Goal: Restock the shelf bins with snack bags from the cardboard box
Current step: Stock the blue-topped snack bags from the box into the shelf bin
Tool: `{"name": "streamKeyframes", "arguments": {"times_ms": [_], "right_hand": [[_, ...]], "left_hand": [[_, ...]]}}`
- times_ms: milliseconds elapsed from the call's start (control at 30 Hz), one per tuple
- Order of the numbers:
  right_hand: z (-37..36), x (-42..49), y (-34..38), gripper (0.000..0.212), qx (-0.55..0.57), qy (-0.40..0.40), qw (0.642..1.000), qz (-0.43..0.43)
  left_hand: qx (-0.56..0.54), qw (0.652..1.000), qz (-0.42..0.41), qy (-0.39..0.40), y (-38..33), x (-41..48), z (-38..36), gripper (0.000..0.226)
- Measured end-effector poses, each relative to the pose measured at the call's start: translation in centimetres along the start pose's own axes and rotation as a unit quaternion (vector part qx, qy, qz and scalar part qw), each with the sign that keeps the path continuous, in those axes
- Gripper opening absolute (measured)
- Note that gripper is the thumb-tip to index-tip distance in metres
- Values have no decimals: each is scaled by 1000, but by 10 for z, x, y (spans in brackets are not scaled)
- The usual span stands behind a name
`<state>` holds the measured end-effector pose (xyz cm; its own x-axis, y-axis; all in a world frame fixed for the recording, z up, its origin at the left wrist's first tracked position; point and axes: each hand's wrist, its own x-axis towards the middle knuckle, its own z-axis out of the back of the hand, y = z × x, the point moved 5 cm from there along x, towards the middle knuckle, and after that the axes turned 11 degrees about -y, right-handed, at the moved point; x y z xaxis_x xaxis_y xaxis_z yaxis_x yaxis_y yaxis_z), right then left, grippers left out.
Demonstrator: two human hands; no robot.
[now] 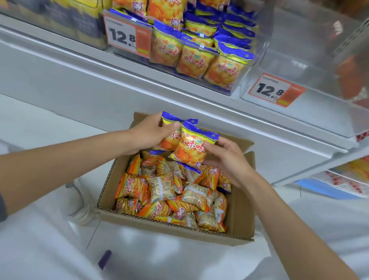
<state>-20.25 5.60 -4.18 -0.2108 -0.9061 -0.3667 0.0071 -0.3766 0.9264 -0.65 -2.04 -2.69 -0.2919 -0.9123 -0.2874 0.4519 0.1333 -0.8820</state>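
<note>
Looked down on a pale shop floor (18,113) with a white shelf (140,75) standing well above and beyond the fingers. Up there: a stocked bin (233,88) of blue-topped bags in rows. Next to it, off toward the right-hand side, an empty bin (308,50) with a price tag (276,91) on its front. Straight below the fingers: open cardboard box (176,229), holding a loose heap of orange snack bags (171,194).

Held two blue-topped bags over the box's far end, overlapping and touching. Left hand (149,133) curled round the rear bag (167,137), thumb laid across its front. Right hand (228,157) clamped on the front bag (193,147), its side edge pinched between thumb and curled fingers. No fingers spread or idle.

Risks, as judged:
- Could have dropped the front bag back into the heap, since the film looked slick and the hold was on the edge only.
- Could have crushed the contents by squeezing harder to compensate.
- Could have tipped the front row out over the stocked bin's wall by pushing bags in from above.
- Could have mixed flavours if the wrong bin got picked.
</note>
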Motion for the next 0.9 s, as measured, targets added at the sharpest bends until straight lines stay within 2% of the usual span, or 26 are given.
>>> {"name": "streamKeyframes", "arguments": {"times_ms": [67, 100, 233, 333, 367, 433, 500, 567, 667, 800, 900], "right_hand": [[-6, -1, -5, 30, 6, -9, 1000, 0], [-8, -1, -7, 30, 12, -7, 1000, -4], [-12, 2, -4, 30, 25, 9, 1000, -3], [-3, 7, -8, 31, 51, -10, 999, -2], [5, 11, -14, 31, 32, -38, 999, 0], [27, 22, -36, 34, -115, -118, 986, 15], [47, 34, -68, 44, -314, -159, 936, 18], [55, 43, -100, 53, -416, -154, 896, -5], [54, 47, -135, 66, -433, -137, 889, -59], [48, 53, -150, 85, -424, -202, 882, -45], [50, 62, -160, 77, -435, -224, 871, -43]], "left_hand": [[16, 999, 23, 45, 0, -1, -11, 60], [28, 998, 23, 54, -2, -2, -15, 63], [14, 996, 24, 84, 2, -2, -27, 48], [-16, 998, 39, 42, 7, 2, -29, 35], [-16, 999, 44, 26, 10, 4, -28, 31], [-10, 998, 53, 9, 13, 9, -27, 29], [-9, 998, 56, 7, 16, 9, -27, 24], [-3, 998, 64, 11, 21, 9, -28, 25], [8, 997, 77, 23, 29, 8, -32, 29], [0, 995, 92, 25, 34, 7, -34, 29], [15, 995, 99, 26, 39, 10, -33, 39]]}}
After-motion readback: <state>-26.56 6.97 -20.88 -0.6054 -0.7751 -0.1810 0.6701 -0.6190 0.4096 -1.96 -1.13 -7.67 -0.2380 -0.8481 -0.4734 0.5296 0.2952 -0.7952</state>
